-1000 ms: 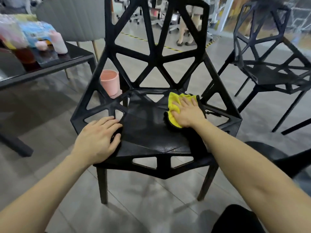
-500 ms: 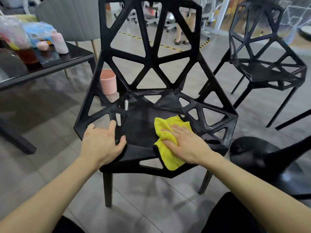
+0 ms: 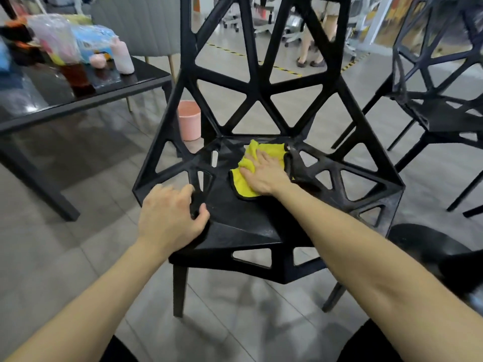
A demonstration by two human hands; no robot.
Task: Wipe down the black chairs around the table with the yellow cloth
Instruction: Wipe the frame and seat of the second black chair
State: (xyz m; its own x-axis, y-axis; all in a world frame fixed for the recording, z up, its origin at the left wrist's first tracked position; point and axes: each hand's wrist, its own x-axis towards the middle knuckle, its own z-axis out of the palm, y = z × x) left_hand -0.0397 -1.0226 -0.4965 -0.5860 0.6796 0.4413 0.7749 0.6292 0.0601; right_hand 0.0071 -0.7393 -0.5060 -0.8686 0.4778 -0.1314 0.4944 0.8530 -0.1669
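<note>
Chair [image 3: 251,226], centre frame: black moulded triangular lattice. Right hand [image 3: 264,176] flat, pressing fuzzy yellow cloth [image 3: 261,150] on seat; left hand [image 3: 170,220] grips seat edge. Glossy black counter [image 3: 65,100] upper left; grey tiled floor [image 3: 91,244].

**Room and furnishings around the work area**

The floor [image 3: 99,246] is grey tile with pale joints. At upper left stands a black glossy table [image 3: 78,100] crowded with bottles and packets; behind it is a grey ribbed upholstered chair [image 3: 141,24]. A pink bin [image 3: 188,121] sits on the floor left of centre. Yellow-and-black hazard tape [image 3: 274,66] crosses the floor at top centre, before white office chairs [image 3: 287,30].
</note>
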